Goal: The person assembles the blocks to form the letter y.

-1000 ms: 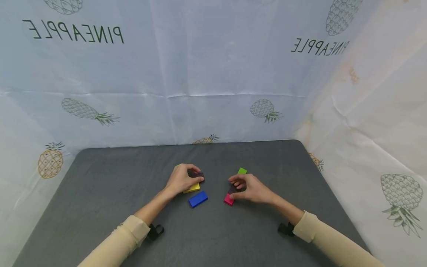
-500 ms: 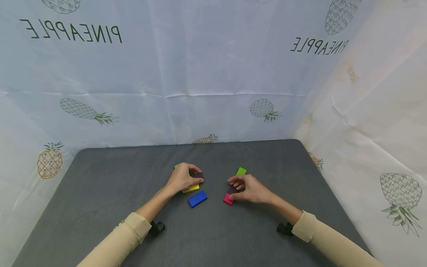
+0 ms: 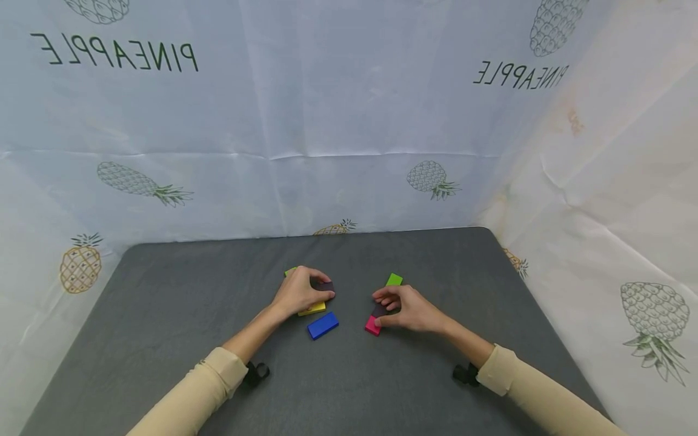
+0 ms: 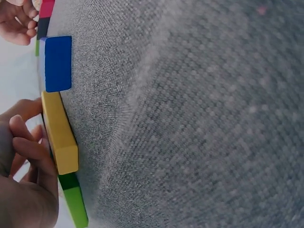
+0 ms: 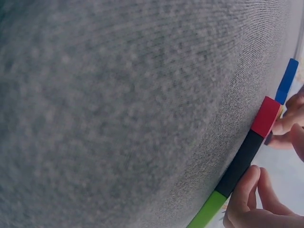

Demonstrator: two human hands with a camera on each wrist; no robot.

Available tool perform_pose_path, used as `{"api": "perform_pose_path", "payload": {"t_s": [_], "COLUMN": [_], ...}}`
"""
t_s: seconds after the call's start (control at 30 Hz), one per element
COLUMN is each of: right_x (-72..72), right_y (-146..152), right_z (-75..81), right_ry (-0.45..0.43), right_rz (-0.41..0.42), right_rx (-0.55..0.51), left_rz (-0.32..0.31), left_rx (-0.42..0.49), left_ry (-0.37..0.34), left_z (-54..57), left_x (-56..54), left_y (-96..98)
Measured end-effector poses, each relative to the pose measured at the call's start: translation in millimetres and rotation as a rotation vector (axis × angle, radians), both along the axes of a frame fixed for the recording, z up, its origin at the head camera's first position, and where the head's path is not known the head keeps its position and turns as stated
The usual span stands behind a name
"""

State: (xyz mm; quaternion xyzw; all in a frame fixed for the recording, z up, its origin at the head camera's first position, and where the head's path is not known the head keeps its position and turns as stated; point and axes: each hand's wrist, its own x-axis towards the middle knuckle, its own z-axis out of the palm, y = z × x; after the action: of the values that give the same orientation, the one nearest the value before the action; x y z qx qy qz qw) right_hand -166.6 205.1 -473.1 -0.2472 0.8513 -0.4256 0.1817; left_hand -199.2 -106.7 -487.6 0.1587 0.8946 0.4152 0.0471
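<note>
On the grey table, my left hand [image 3: 299, 293] pinches a dark block [image 3: 325, 287] between thumb and forefinger. A yellow block [image 4: 61, 137] lies just in front of those fingers, with a green block [image 4: 76, 206] behind the hand. The wrist view hides the dark block behind the yellow one. My right hand [image 3: 410, 307] curls its thumb and fingers round a black block [image 5: 240, 162]. That block sits in a line between a red block [image 5: 266, 117] and a lime green block [image 5: 209, 211], apparently touching both. The right thumb is close to the red block.
A blue block [image 3: 323, 326] lies flat between the hands, nearer the person. Behind the table [image 3: 349, 387] hangs a pale curtain [image 3: 349, 109] printed with pineapples, and it continues along the right side. Each sleeve cuff has a dark strap by it.
Both hands stay nearly in place. The left hand has shifted very slightly, showing a little more of the green block behind it. The blocks on the right look the same.
</note>
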Motion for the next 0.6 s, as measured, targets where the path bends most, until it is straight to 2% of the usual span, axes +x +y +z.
{"api": "perform_pose_path", "payload": {"t_s": [0.1, 0.2, 0.4, 0.6], "right_x": [-0.1, -0.3, -0.5, -0.8], "right_y": [0.2, -0.3, -0.6, -0.4], "right_z": [0.0, -0.2, -0.6, -1.3], "right_ry": [0.000, -0.001, -0.002, 0.008], "right_rz": [-0.003, -0.005, -0.010, -0.007], "right_rx": [0.005, 0.014, 0.017, 0.016], "left_rz": [-0.006, -0.033, -0.150, -0.274], "left_rx": [-0.017, -0.008, 0.003, 0.002], "left_ry": [0.066, 0.099, 0.138, 0.144], "left_z": [-0.2, 1.9, 7.8, 10.3], "left_x": [-0.3, 0.9, 4.6, 9.6], "left_y": [2.8, 5.9, 15.7, 26.6]}}
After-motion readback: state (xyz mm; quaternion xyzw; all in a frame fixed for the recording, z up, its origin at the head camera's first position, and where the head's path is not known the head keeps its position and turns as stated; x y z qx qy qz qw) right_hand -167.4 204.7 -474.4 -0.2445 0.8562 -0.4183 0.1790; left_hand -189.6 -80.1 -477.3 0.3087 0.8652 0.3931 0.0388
